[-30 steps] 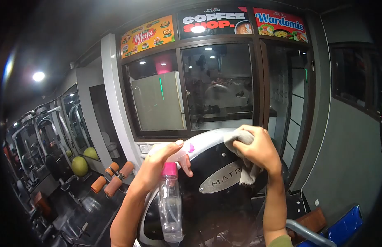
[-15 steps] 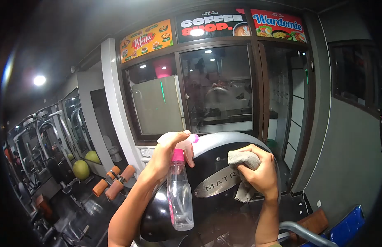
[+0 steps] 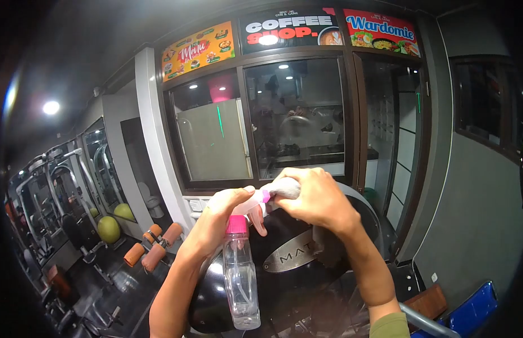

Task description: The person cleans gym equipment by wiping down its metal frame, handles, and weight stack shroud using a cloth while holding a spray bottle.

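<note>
My left hand [image 3: 219,217] is wrapped round the neck of a clear spray bottle [image 3: 242,281] with a pink collar and nozzle, which hangs upright. My right hand [image 3: 315,197] grips a grey cloth [image 3: 288,187] close beside the nozzle, at the silver rim of a black machine cover. Whether the cloth touches the nozzle, I cannot tell. Part of the cloth hangs below the right palm. An oval metal plate [image 3: 289,254] with raised letters sits on the black cover [image 3: 284,298]; the right hand and cloth hide its right end.
Windows [image 3: 295,118] under bright signs stand behind the machine. At the left are orange foam rollers [image 3: 154,256], green balls [image 3: 108,229] and gym equipment. A blue seat [image 3: 472,315] and a grey metal bar [image 3: 427,324] are at the lower right.
My right hand has moved left and up with the cloth, from over the cover to beside the nozzle. The bottle in my left hand has shifted slightly down and left.
</note>
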{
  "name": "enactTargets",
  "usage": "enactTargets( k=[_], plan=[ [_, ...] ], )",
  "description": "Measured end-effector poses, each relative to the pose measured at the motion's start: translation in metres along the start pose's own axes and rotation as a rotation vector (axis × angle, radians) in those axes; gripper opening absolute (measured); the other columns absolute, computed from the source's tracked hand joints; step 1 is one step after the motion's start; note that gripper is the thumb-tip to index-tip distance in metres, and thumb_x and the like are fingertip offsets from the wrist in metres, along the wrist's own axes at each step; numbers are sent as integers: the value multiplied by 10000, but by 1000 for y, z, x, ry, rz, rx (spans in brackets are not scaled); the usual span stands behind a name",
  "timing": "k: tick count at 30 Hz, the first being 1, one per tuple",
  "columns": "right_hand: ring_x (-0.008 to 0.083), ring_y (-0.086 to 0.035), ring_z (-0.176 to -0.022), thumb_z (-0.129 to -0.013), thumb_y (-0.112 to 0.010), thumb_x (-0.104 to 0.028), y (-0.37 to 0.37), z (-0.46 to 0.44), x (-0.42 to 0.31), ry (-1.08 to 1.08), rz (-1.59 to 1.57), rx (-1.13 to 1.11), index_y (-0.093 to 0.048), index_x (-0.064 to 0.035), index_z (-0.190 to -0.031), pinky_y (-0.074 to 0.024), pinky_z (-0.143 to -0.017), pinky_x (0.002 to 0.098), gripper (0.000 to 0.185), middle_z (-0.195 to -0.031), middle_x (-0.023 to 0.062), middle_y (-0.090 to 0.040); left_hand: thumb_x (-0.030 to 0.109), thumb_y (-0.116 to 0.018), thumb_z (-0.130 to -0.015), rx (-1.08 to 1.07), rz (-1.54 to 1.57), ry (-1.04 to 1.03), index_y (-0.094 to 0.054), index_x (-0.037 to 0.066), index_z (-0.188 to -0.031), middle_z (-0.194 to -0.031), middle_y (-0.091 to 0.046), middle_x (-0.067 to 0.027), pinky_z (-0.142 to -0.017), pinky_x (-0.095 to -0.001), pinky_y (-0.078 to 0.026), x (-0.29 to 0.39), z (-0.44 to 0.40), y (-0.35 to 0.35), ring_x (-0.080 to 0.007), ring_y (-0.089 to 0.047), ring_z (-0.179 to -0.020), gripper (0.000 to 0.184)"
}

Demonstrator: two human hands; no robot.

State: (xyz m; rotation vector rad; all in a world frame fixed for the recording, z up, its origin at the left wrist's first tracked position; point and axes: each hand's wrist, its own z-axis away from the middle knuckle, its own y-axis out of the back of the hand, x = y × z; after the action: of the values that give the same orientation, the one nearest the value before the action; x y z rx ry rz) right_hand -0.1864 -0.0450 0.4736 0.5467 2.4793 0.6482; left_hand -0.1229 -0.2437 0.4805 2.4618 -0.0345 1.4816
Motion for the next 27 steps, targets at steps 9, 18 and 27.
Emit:
enactTargets(
  k=[9, 18, 27],
  plan=[
    [415, -681, -811, -760, -705, -290, 7, -3, 16, -16, 84, 98, -733, -51, -886, -552, -750, 433, 271, -838, 212, -705, 435, -483, -958, -44, -29, 20, -655, -16, -795, -687, -691, -171, -405, -260, -403, 2, 6, 0, -163, -572, -441, 509],
    [349, -709, -804, -775, -736, -267, 20, 17, 20, -146, 29, 109, -738, -69, -937, -555, -729, 400, 256, -843, 196, -715, 445, -478, -957, -19, -22, 20, -658, -12, -781, -680, -691, -160, -429, -264, -411, -1, 11, -2, -162, -574, -457, 521],
    [387, -672, -856, -744, -748, -204, 9, 42, 11, 127, -102, 71, -686, -44, -912, -532, -763, 410, 239, -907, 191, -700, 446, -467, -955, -9, -39, 32, -665, -9, -781, -687, -695, -161, -447, -262, -418, 1, 12, -7, -163, -579, -475, 526]
  ],
)
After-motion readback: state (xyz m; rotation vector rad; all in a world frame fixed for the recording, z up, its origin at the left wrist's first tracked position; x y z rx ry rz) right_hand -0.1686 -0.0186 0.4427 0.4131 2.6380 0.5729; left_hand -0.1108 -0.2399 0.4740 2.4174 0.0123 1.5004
